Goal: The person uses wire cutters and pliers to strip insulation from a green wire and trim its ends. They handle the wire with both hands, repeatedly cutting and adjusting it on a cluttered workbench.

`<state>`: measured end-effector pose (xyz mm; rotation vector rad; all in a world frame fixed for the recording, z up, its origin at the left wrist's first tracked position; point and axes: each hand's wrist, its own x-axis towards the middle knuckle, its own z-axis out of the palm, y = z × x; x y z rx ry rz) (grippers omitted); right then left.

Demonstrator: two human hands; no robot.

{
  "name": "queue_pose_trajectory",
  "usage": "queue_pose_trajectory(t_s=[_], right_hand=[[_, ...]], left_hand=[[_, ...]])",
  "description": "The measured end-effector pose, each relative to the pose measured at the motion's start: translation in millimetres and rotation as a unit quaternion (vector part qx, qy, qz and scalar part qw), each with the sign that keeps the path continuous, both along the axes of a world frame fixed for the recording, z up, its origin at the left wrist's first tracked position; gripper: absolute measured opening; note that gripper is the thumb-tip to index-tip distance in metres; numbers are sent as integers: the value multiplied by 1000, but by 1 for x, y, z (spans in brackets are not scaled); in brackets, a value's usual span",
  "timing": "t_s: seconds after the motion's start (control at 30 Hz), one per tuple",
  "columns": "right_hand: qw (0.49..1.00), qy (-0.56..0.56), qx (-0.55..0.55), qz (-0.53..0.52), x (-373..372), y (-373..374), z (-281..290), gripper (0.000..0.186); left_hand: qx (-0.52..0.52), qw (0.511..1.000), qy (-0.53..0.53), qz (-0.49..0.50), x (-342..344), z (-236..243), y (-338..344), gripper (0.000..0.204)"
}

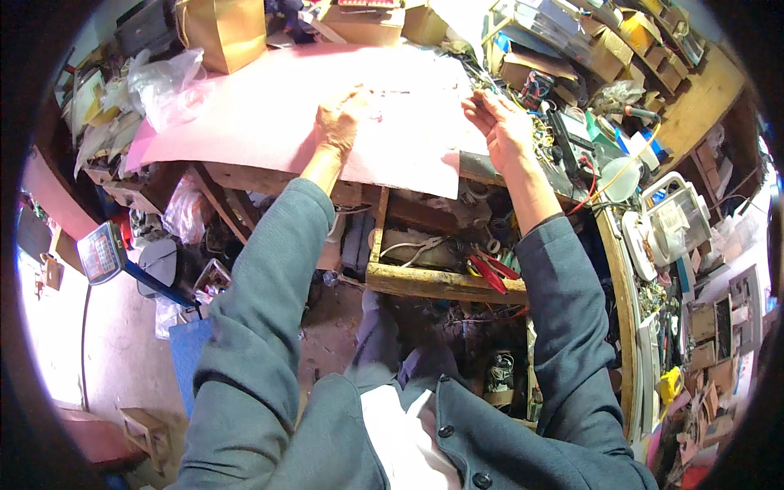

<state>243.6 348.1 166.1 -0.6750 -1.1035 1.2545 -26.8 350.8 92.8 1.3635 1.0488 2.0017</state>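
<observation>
My left hand (337, 124) is closed in a fist-like grip over the pink sheet (269, 114) on the workbench. Whatever it holds is washed out by glare. Just right of its fingers, a small thin dark piece (395, 92) shows against the bright sheet; I cannot tell whether it is held or lying there. My right hand (500, 122) is raised at the sheet's right edge, palm partly turned up, thumb and fingertips drawn together. Anything between those fingertips is too small to make out. The two hands are apart.
An open wooden drawer (445, 282) below the bench holds red-handled pliers (490, 269) and other tools. Tangled wires and parts crowd the right, near a soldering iron (641, 113). A brown paper bag (222, 37) and clear plastic bags (167, 86) stand far left. A blue scale (104, 251) is at left.
</observation>
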Motion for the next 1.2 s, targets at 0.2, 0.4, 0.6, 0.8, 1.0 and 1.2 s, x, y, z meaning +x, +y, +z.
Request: queue_pose_trajectory(t_s=[0.2,0.4,0.6,0.8,1.0,1.2], right_hand=[[1000,9,-5,18,-4,-74,9,23],[999,-2,-43,31,-6,-167,11,21],[997,2,-66,41,12,-214,-16,20],[995,-20,-65,77,-10,-246,-50,17],[993,-3,-52,108,-28,-268,-78,16],[972,144,-99,154,-40,-280,-102,15]], left_hand=[[-10,993,-109,-45,-1,10,-11,21],[-101,990,-61,-81,-12,21,-23,32],[43,979,187,-71,19,54,-127,30],[-123,934,14,-335,45,18,-242,34],[-161,940,-115,-279,31,-14,-265,21],[-152,903,-300,-266,18,-37,-272,19]])
